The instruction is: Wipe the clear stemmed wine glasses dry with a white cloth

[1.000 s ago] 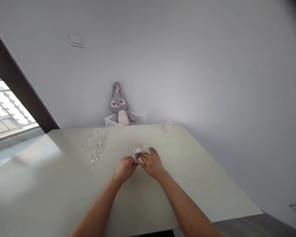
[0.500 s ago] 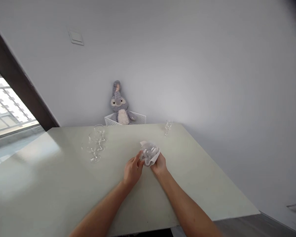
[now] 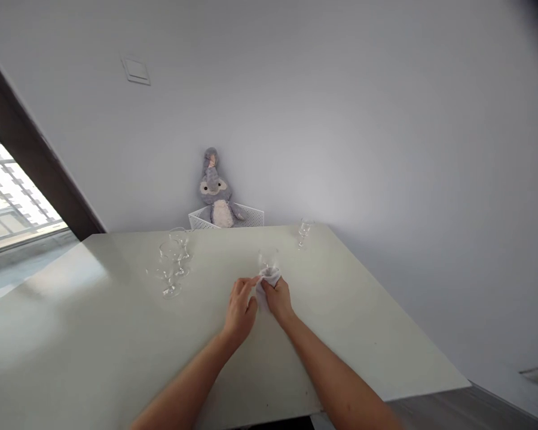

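Right hand [image 3: 280,300] clenched on a crumpled white cloth [image 3: 272,277], a clear rounded drinking glass [image 3: 268,257] wrapped by it at the lower end, left hand [image 3: 241,307] loosely spread at the cloth's edge, clear stemmed glasses [image 3: 171,270] grouped leftward on the pale glossy counter [image 3: 354,340]

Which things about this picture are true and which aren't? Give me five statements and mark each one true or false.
1. The right hand holds a white cloth against a drinking glass. True.
2. The soft toy lies on the table. False: the soft toy sits in a white basket beyond the far edge of the table.
3. A lone glass stands near the table's far edge, on the right. True.
4. The left hand is far from the cloth. False: the left hand is right beside it.
5. A switch is on the wall, up and left of the toy. True.
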Available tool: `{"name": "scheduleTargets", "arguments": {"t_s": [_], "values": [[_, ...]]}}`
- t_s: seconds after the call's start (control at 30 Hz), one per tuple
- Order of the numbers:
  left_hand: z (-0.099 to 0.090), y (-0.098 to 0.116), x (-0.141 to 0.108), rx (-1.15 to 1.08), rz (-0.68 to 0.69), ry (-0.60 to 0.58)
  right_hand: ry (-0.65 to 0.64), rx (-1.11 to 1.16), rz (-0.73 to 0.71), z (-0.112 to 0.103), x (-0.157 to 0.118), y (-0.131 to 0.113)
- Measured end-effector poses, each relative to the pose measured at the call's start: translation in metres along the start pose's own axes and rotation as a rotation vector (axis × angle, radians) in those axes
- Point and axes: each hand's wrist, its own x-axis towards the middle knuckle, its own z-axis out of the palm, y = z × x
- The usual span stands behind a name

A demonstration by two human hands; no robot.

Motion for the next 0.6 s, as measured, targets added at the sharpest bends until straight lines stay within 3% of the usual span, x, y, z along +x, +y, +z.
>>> {"name": "scheduleTargets", "arguments": {"t_s": [0.13, 0.2, 0.27, 0.4, 0.5, 0.6], "values": [[-0.005, -0.006, 0.008, -0.381, -0.229, 0.104, -0.025, -0.521, -0.163, -0.006, 0.000, -0.007], [-0.007, -0.009, 0.014, -0.610, -0.345, 0.071, -0.097, -0.573, -0.220, -0.002, -0.003, -0.008], [-0.011, -0.010, 0.019, -0.775, -0.444, 0.015, -0.249, -0.402, -0.157, 0.002, -0.007, -0.009], [-0.030, -0.006, 0.022, -1.015, -0.477, -0.211, -0.611, 0.194, 0.196, 0.004, -0.023, -0.012], [-0.042, -0.001, 0.017, -1.206, -0.447, -0.418, -0.754, 0.467, 0.357, 0.004, -0.042, -0.020], [-0.045, 0.000, 0.014, -1.284, -0.468, -0.427, -0.868, 0.590, 0.434, 0.006, -0.051, -0.025]]}}
